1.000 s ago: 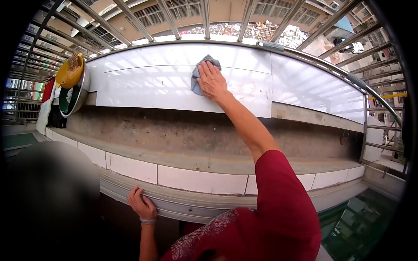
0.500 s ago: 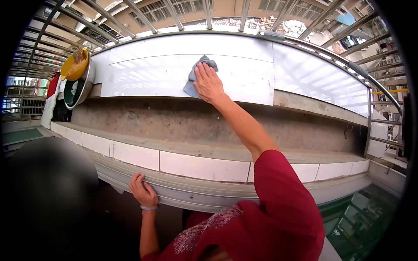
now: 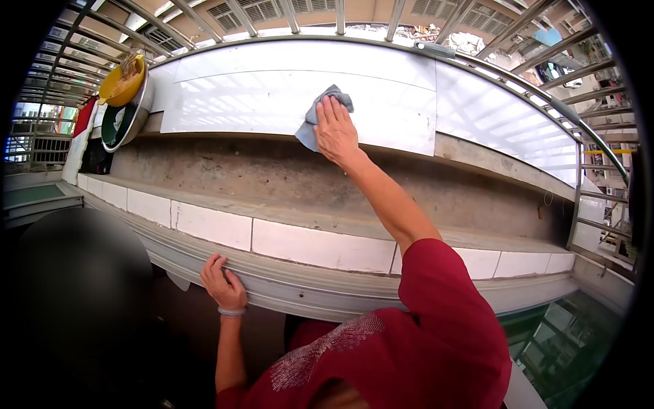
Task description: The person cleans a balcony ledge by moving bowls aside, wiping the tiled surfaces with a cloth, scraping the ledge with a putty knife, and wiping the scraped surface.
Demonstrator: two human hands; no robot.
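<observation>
My right hand [image 3: 335,133] lies palm down on a grey-blue cloth [image 3: 308,133], its fingers straight and close together, pressing the cloth to a white panel [image 3: 231,102]. The cloth's lower corner reaches past the panel's front edge. My left hand [image 3: 223,283] rests on a metal window track [image 3: 279,281] close to my body, with its fingers loosely bent and slightly apart. It has nothing visible in it, though part of the palm is hidden.
A second white panel [image 3: 504,116] continues on the right. Metal bars [image 3: 340,17] stand behind the ledge. At the left are a yellow colander [image 3: 125,83] and a metal basin [image 3: 141,112]. A concrete trough [image 3: 225,167] and white tiles [image 3: 306,249] lie in front.
My right hand and the cloth have slid a little toward me on the panel, to its front edge. The view has tilted slightly downward. My left hand stays on the track.
</observation>
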